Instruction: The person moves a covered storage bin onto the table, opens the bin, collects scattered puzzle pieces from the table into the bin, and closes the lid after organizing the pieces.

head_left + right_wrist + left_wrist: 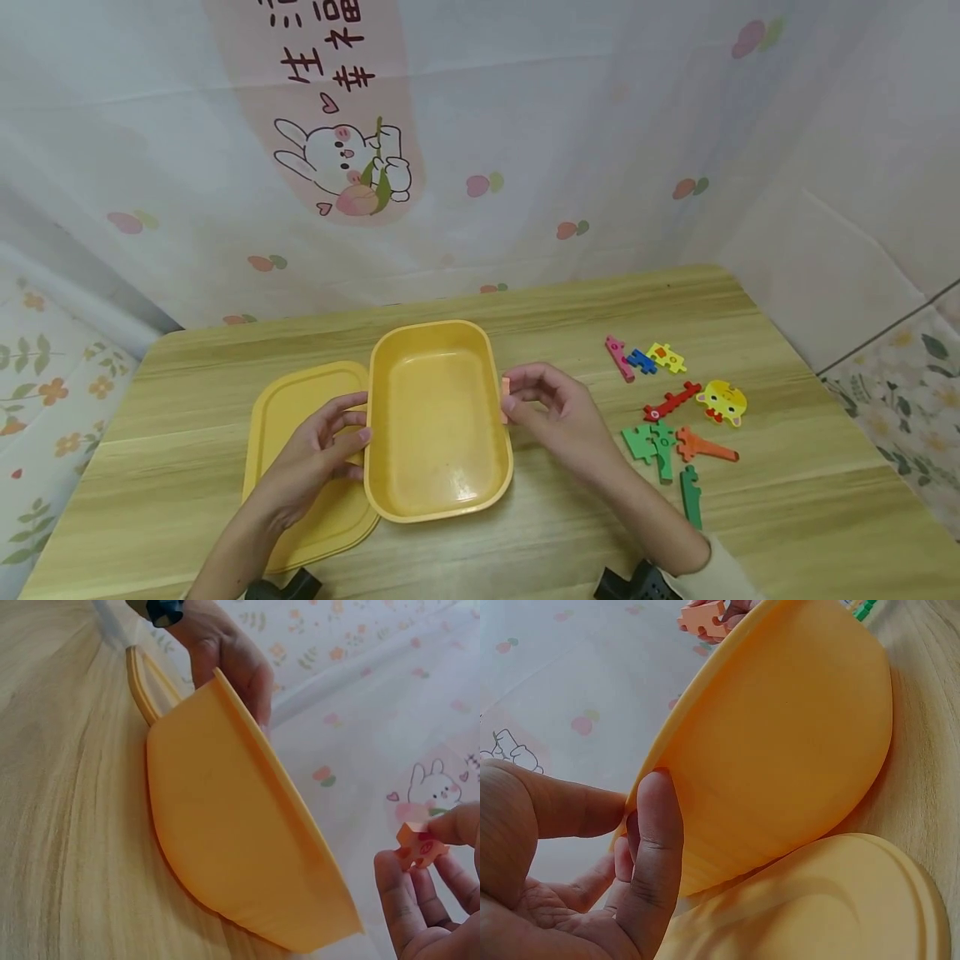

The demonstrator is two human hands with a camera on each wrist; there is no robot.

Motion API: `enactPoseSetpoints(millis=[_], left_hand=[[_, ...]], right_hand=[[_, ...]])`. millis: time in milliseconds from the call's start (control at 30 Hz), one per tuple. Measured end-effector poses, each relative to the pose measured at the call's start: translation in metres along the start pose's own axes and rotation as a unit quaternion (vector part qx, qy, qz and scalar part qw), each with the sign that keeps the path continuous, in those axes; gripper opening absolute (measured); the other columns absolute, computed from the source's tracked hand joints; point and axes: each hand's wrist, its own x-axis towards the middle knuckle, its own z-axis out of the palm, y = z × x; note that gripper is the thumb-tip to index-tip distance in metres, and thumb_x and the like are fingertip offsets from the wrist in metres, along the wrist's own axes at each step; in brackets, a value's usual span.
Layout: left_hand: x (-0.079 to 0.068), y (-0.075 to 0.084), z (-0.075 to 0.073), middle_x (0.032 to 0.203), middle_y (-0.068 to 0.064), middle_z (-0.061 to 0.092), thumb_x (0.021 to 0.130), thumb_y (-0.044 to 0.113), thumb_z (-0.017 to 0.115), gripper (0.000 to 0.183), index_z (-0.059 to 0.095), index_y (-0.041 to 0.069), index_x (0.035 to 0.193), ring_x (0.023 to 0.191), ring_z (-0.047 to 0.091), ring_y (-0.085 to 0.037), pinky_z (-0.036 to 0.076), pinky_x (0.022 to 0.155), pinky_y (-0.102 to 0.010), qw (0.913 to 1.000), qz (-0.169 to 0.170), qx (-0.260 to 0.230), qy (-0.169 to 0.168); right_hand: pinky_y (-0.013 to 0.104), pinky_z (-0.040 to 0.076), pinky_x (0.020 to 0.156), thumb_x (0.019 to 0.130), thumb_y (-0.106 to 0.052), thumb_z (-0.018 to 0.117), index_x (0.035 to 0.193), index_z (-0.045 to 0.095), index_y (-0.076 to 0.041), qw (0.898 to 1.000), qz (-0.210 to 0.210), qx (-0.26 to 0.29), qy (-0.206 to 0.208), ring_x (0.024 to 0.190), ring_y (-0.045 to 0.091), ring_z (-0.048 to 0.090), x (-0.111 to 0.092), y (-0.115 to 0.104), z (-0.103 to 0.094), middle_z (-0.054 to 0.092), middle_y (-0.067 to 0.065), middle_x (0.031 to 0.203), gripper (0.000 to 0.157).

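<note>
A yellow plastic box [438,400] stands uncovered in front of me, its left side overlapping a flat yellow lid [288,417]. My left hand [318,446] holds the box by its left rim; in the left wrist view thumb and fingers pinch the rim [646,761]. Close beside the right rim, my right hand [558,417] pinches a small orange puzzle piece [506,390] between thumb and fingers. The right wrist view shows this puzzle piece [421,846] with a knobbed edge and a reddish mark on its face.
More wooden puzzle pieces lie on the table to the right: pink [619,358], blue [642,361], yellow [667,357], red [672,402], green [663,450] and orange [707,446] ones. A yellow animal-head piece [722,403] lies among them. A printed curtain [480,125] hangs behind the table.
</note>
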Motion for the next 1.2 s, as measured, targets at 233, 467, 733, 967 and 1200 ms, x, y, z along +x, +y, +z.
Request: enactPoseSetpoints(millis=[233,467,733,967,1200], left_hand=[[0.0,0.001,-0.002,0.125,-0.005,0.051,0.106,0.016,0.063,0.065,0.03,0.003,0.161,0.098,0.061,-0.009,0.065,0.073,-0.03,1.0,-0.001,0.004,0.001],[0.0,0.003,-0.003,0.125,-0.005,0.051,0.106,0.017,0.063,0.066,0.03,0.004,0.161,0.097,0.062,-0.008,0.065,0.074,-0.03,1.0,-0.003,0.007,0.002],[0.003,0.0,0.001,0.126,-0.006,0.05,0.105,0.017,0.064,0.065,0.032,0.005,0.161,0.102,0.059,-0.011,0.065,0.075,-0.031,1.0,-0.001,0.006,0.002],[0.001,-0.002,0.002,0.125,-0.006,0.048,0.105,0.015,0.064,0.065,0.032,0.005,0.161,0.099,0.058,-0.01,0.065,0.073,-0.03,0.9999,-0.012,0.0,0.007],[0.0,0.001,0.0,0.124,-0.005,0.05,0.105,0.015,0.064,0.065,0.032,0.004,0.16,0.098,0.06,-0.009,0.065,0.073,-0.03,1.0,-0.008,0.002,0.005]], right_hand=[[0.024,0.064,0.088,0.099,-0.014,0.075,0.127,0.067,-0.005,1.0,-0.016,0.004,-0.013,0.107,0.024,0.067,-0.001,-0.002,0.006,0.068,0.011,0.12,0.03],[0.029,0.066,0.086,0.099,-0.011,0.074,0.124,0.068,-0.008,0.999,-0.037,0.018,-0.026,0.105,0.021,0.069,-0.002,-0.004,0.008,0.067,0.018,0.123,0.026],[0.026,0.065,0.088,0.099,-0.013,0.075,0.126,0.067,-0.006,0.999,-0.038,-0.002,-0.033,0.108,0.022,0.07,-0.006,-0.003,0.008,0.068,0.019,0.125,0.03],[0.027,0.066,0.086,0.099,-0.012,0.075,0.122,0.068,-0.009,0.997,-0.067,-0.01,-0.048,0.105,0.014,0.071,-0.01,-0.001,0.011,0.069,0.02,0.121,0.025],[0.027,0.065,0.088,0.098,-0.013,0.075,0.122,0.069,-0.013,0.995,-0.081,-0.013,-0.048,0.106,0.013,0.07,-0.01,-0.001,0.014,0.07,0.02,0.121,0.024]])
